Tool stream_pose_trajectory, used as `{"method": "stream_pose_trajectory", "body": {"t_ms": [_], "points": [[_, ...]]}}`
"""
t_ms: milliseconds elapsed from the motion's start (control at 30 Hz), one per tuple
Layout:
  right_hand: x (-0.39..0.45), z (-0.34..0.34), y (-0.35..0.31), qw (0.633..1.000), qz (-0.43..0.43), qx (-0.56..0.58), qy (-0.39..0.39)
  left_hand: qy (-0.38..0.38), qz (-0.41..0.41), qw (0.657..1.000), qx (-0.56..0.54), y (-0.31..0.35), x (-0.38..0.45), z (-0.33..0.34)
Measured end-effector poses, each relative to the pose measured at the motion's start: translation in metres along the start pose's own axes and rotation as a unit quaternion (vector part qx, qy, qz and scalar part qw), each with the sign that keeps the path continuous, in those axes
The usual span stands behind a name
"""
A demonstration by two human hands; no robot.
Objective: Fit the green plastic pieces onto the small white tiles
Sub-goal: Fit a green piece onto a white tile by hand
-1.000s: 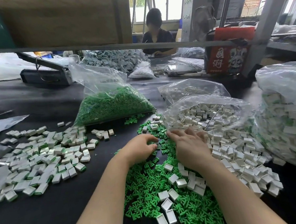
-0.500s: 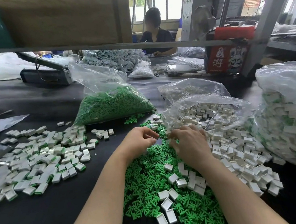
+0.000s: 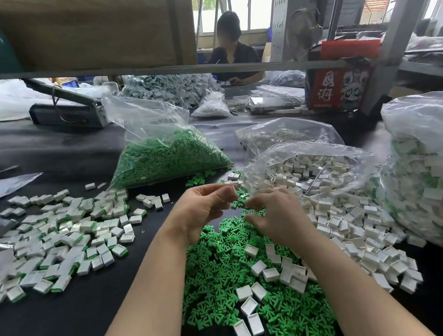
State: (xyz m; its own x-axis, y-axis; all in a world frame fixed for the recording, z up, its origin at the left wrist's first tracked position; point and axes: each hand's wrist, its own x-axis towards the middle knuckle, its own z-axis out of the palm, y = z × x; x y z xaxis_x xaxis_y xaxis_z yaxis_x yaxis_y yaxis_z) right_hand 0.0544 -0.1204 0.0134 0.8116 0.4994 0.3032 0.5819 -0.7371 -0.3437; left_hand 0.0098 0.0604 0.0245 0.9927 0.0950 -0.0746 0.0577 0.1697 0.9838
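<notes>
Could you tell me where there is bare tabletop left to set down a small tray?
Bare black table lies below the finished tile pile, left of the loose green pieces. Another strip sits behind that pile, before the green bag. Right of the hands is crowded with white tiles.

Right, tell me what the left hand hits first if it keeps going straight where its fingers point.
Probably the right hand: the left hand has its fingers aimed across the narrow gap at those fingertips, though blur leaves depth unclear.

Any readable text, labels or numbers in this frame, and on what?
"國潮", large white characters, on the red carton at the back right.
Small white label on the bag of green pieces: too small to read.
Dark markings on the grey cabinet behind: blurred, unreadable.
</notes>
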Motion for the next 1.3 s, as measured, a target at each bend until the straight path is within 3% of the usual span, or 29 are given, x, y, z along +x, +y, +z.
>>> {"method": "stream_pose_trajectory", "body": {"t_ms": [100, 267, 467, 600, 767, 1000, 1300], "points": [[0.001, 0.007, 0.0, 0.995, 0.016, -0.074, -0.071, -0.046, 0.003, 0.994, -0.095, 0.003, -0.001, -0.006], [0.001, 0.011, -0.001, 0.996, -0.002, -0.074, -0.039, -0.092, 0.019, 0.984, -0.149, 0.007, -0.003, -0.009], [0.0, 0.003, -0.002, 0.992, 0.032, 0.125, -0.018, -0.081, 0.026, 0.986, -0.145, 0.006, -0.003, -0.009], [-0.002, -0.006, -0.003, 0.961, 0.059, 0.271, 0.02, -0.05, 0.021, 0.988, -0.144, 0.004, -0.001, -0.007], [-0.003, -0.015, -0.009, 0.885, 0.091, 0.455, 0.032, -0.002, 0.036, 0.992, -0.12, 0.003, 0.0, -0.003], [-0.001, -0.02, -0.006, 0.795, 0.101, 0.597, 0.043, -0.001, 0.057, 0.994, -0.091, 0.006, -0.001, 0.005], [0.0, -0.018, -0.008, 0.799, 0.099, 0.589, 0.071, -0.022, 0.081, 0.996, -0.034, 0.005, -0.002, 0.012]]}}
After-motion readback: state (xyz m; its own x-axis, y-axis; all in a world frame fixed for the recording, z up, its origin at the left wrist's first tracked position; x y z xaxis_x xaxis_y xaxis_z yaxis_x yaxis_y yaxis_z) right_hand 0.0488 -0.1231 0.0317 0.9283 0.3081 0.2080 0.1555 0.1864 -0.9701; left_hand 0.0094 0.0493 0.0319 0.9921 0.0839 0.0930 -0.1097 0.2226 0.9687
